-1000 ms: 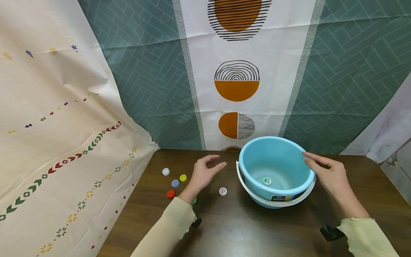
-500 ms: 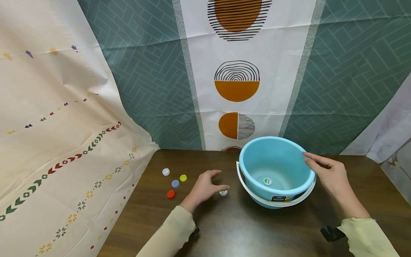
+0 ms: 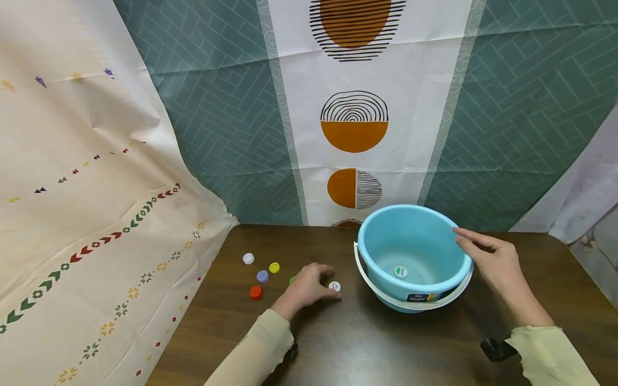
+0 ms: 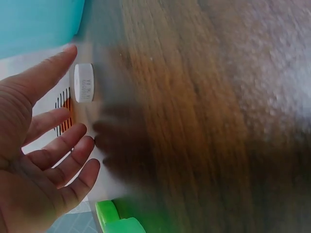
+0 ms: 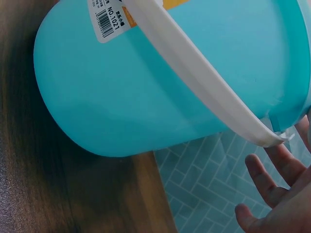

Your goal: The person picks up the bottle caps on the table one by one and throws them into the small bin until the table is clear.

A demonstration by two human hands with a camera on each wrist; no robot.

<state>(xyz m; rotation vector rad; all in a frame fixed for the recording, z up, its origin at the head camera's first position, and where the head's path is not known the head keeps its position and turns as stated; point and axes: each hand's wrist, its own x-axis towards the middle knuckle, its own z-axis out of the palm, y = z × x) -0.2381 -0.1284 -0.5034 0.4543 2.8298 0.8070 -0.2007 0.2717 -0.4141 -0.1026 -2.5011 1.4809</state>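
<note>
In the head view, my left hand (image 3: 305,289) is low over the table, its thumb and fingers spread on either side of a white bottle cap (image 3: 334,286). The left wrist view shows the cap (image 4: 84,82) standing clear of the thumb, and nothing in the hand (image 4: 43,141). A light blue bucket (image 3: 412,292) stands upright to the right, a white round mark on its inside bottom. My right hand (image 3: 497,268) holds the bucket's right rim between thumb and fingers; in the right wrist view its fingers (image 5: 265,182) lie outside, by the white handle's joint.
Left of my left hand lie a white cap (image 3: 248,258), a yellow cap (image 3: 274,267), a blue cap (image 3: 262,276) and a red cap (image 3: 256,292). Green caps (image 4: 108,211) lie beside the left hand. Patterned cloth (image 3: 232,107) hangs behind the table.
My left hand has come down and toward the table's front, to the white cap, uncovering part of a green cap. The right hand and the bucket have stayed in place.
</note>
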